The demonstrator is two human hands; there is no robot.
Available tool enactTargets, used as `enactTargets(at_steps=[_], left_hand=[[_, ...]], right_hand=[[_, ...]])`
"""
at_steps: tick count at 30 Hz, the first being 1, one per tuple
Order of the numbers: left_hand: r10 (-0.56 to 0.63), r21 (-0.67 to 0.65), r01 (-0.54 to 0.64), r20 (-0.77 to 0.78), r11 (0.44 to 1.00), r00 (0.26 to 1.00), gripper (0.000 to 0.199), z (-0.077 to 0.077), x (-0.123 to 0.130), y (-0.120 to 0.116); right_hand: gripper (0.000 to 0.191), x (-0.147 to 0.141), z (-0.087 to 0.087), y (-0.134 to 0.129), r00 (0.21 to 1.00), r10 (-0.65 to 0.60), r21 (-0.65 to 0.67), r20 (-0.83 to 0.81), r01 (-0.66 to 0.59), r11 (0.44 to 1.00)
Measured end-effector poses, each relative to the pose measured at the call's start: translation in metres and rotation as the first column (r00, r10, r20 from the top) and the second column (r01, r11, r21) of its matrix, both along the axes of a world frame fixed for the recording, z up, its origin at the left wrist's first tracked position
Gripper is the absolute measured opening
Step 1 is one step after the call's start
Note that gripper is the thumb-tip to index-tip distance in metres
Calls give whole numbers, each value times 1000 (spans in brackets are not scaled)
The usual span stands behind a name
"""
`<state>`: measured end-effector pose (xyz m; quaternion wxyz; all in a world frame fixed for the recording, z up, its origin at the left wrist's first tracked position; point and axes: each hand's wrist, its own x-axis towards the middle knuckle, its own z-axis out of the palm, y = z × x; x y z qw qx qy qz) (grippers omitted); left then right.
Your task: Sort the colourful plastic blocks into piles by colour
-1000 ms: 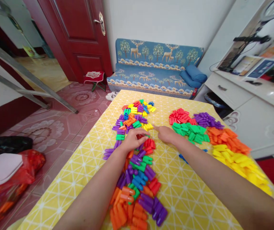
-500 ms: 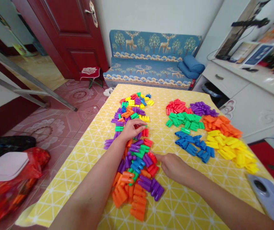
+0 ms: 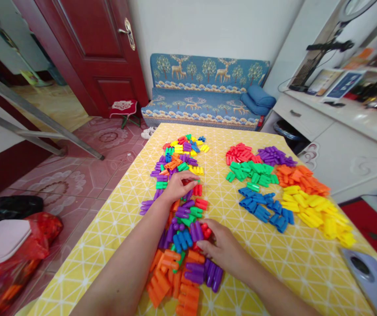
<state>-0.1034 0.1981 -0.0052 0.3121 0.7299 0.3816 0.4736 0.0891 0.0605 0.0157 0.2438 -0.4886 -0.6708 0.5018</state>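
My left hand [image 3: 179, 188] hovers at the middle of the mixed row of plastic pieces, its thumb and fingertips drawn together in a pinch. A little green shows at those fingertips, but what they hold is hidden. Just right of them lies a red piece [image 3: 198, 189]. Lower down, my right hand [image 3: 223, 246] curls its thumb and fingers around red pieces [image 3: 206, 231] at the row's right edge. Purple finger-shaped pieces [image 3: 196, 230] touch these on the left. Blue pieces [image 3: 182, 241] and orange pieces [image 3: 158, 286] lie nearby, between and below my forearms.
Colour-sorted piles stand on the right: red [image 3: 240, 153], purple [image 3: 277, 156], green [image 3: 253, 172], orange [image 3: 302, 179], blue [image 3: 260, 204] and yellow [image 3: 317, 210]. A phone [image 3: 366, 274] lies at the right edge of the yellow tablecloth [image 3: 261, 281]. Beyond is a blue sofa [image 3: 204, 94].
My right hand has gone from pointing at the red pieces to curling its thumb and fingers around them. My left hand keeps its pinch in about the same place. The view has shifted slightly.
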Motion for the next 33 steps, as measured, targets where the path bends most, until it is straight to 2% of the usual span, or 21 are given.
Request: enactTargets(at_steps=[2,5,9,11,13,17,19,23,26,29,31,33], left_hand=[[9,-6,-9,-8,1000,1000,16,2,0,-1],[16,-15,-16,-16,1000,1000,16,3,0,-2],[22,-39,-23,-15,999,1000,16,3,0,-2],[23,-46,-24,-14,999,1000,16,3,0,-2],[24,-50,-24,-14,998,1000,16,3,0,-2],[25,-45,-25,-10,999,1000,16,2,1,-1],[19,-42,-20,-12,999,1000,16,1,1,-1],[14,-47,-15,-16,999,1000,17,1,0,-1],[23,-49,-24,-16,999,1000,17,2,1,-2],[26,-51,-27,-10,998,1000,16,4,1,-2],[25,-50,-26,-9,998,1000,15,4,1,-2],[22,-49,-23,-7,999,1000,15,4,0,-1]], right_hand=[[22,-15,-9,6,999,-16,24,-46,17,1000],[22,-27,-18,19,994,-64,87,-92,72,994],[26,-23,-21,31,980,-152,305,-129,185,934],[26,-16,-22,35,970,-185,341,-157,229,912],[31,-10,-24,39,945,-258,280,-202,308,909],[44,-3,-30,48,868,-402,57,-292,435,899],[40,-1,-31,49,850,-412,-1,-327,436,900],[36,0,-32,48,857,-386,-28,-343,401,916],[41,1,-29,47,857,-373,-6,-356,397,918],[35,7,-16,58,894,-330,67,-302,365,928],[28,17,-3,78,923,-310,144,-227,346,927],[26,33,12,111,925,-331,244,-187,370,896]])
